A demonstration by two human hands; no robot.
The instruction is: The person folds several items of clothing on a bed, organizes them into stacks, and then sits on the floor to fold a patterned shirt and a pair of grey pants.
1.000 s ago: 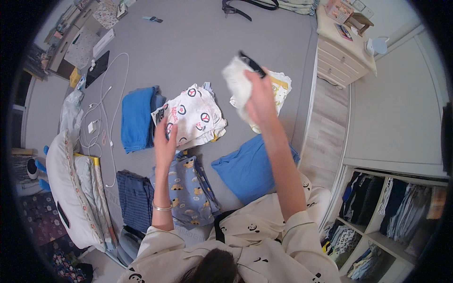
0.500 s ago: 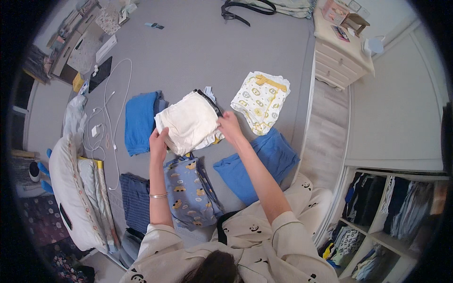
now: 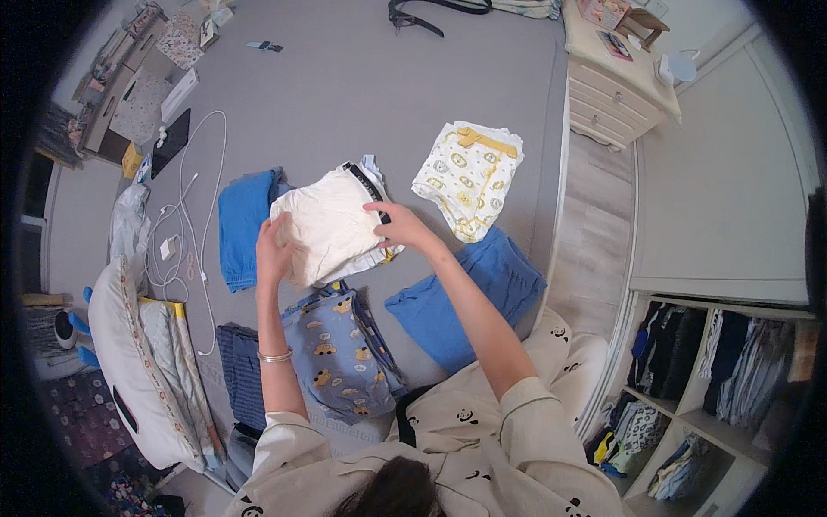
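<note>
A folded cream garment [image 3: 323,226] lies on top of a small clothes pile on the bed, a black waistband along its right edge. My left hand [image 3: 274,252] rests at its left edge, thumb and fingers apart. At the waistband side is my right hand [image 3: 403,227], its fingers spread and touching the edge. Bright blue folded clothing [image 3: 245,228] sits just left of the pile. Nearer me lie folded blue-grey clothes [image 3: 340,353] with a yellow print and a plain blue folded garment [image 3: 469,297]. White shorts [image 3: 468,181] with yellow trim are to the right.
Striped navy clothing [image 3: 241,366] and a white pillow [image 3: 129,362] lie at left, beside a coiled white cable [image 3: 207,215] and a dark tablet [image 3: 170,142]. A black belt [image 3: 418,21] is at the far edge. A drawer cabinet [image 3: 612,95] and an open wardrobe [image 3: 689,414] stand at right.
Both hands have loosened on the cream garment, which now lies flatter on the pile. My right hand's fingers have spread. The whole view has shifted slightly.
</note>
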